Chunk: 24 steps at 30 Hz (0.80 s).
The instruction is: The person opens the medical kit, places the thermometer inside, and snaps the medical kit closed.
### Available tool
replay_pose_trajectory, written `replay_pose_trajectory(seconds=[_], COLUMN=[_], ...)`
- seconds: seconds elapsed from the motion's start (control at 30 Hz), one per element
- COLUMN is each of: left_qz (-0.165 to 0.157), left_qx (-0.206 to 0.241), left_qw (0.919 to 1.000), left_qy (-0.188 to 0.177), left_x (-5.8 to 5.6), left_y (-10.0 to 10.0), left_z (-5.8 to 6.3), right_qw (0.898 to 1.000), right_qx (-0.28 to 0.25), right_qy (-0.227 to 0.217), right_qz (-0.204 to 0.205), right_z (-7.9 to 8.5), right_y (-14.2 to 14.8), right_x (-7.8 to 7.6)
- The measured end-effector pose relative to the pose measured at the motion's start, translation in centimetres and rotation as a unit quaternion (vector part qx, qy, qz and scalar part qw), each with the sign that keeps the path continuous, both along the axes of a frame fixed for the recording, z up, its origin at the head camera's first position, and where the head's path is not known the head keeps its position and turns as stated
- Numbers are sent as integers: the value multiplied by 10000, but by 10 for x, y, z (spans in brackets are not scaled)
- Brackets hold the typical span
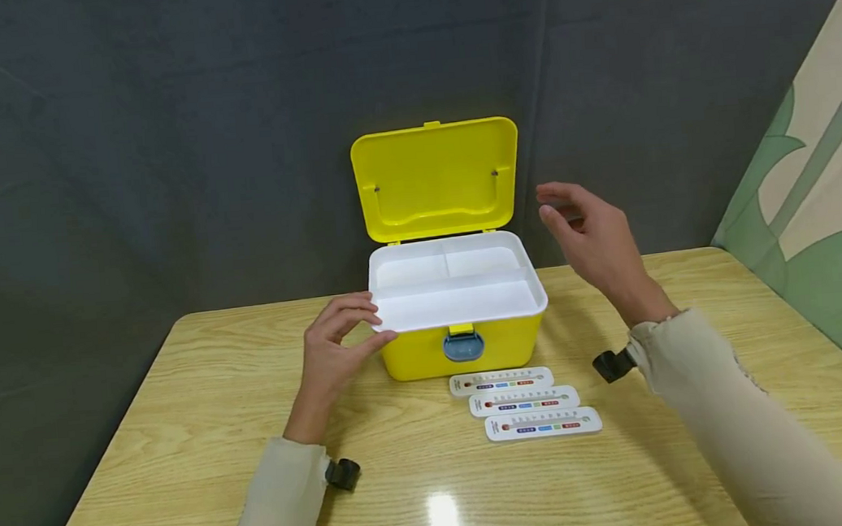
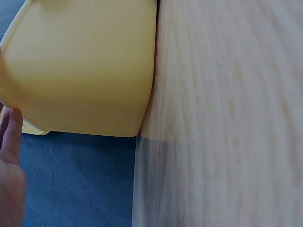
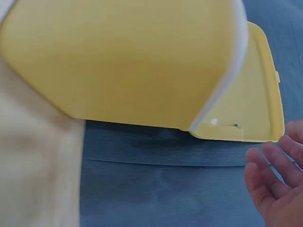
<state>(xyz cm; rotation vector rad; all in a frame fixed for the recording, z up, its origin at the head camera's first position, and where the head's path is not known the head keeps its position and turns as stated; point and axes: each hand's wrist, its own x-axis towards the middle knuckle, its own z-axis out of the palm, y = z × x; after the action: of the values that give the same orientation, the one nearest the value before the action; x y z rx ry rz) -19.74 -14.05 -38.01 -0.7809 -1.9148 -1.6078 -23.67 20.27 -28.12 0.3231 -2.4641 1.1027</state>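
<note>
A yellow storage box (image 1: 496, 346) stands on the table with its lid (image 1: 435, 176) raised. Its white divided tray (image 1: 460, 302) sits in the top and holds nothing. My left hand (image 1: 334, 342) touches the box's left rim, the thumb at the front corner. In the left wrist view, fingers (image 2: 13, 130) lie against the box's edge. Lifted to the right of the lid, my right hand (image 1: 595, 238) holds nothing, its fingers loosely bent. In front of the box lie three white thermometers (image 1: 501, 381), (image 1: 524, 401), (image 1: 544, 424), staggered toward the right.
The box stands near the back edge of the wooden table (image 1: 206, 441). Behind it hangs a dark cloth (image 1: 201, 164). A patterned panel (image 1: 821, 210) borders the table on the right. A grey-blue latch (image 1: 463, 347) is on the box's front.
</note>
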Motion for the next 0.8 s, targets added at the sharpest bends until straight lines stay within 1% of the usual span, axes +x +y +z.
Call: replay_pose_trajectory(seconds=[0.1, 0.23, 0.33, 0.5, 0.63, 0.73, 0.8], left_qz=[5, -28, 7, 77, 55, 46, 42], left_qx=[27, 11, -36, -61, -42, -7, 7], left_qw=[10000, 10000, 10000, 9999, 9999, 9999, 9999], left_qy=[28, 64, 52, 71, 95, 127, 151], left_x=[0, 1, 1, 1, 0, 0, 0], left_y=[0, 0, 0, 0, 0, -1, -1], left_z=[0, -1, -1, 1, 0, -1, -1], right_qw=[9999, 9989, 9975, 9953, 9934, 9928, 9929], right_qx=[124, 380, 539, 557, 457, 492, 546], right_qy=[-36, -85, -152, -572, -778, -755, -722], right_qz=[88, 252, 420, 555, 706, 785, 767], right_z=[-13, -28, -37, -46, -55, -60, -63], right_y=[2, 5, 6, 9, 11, 11, 12], right_x=[11, 33, 49, 69, 80, 85, 87])
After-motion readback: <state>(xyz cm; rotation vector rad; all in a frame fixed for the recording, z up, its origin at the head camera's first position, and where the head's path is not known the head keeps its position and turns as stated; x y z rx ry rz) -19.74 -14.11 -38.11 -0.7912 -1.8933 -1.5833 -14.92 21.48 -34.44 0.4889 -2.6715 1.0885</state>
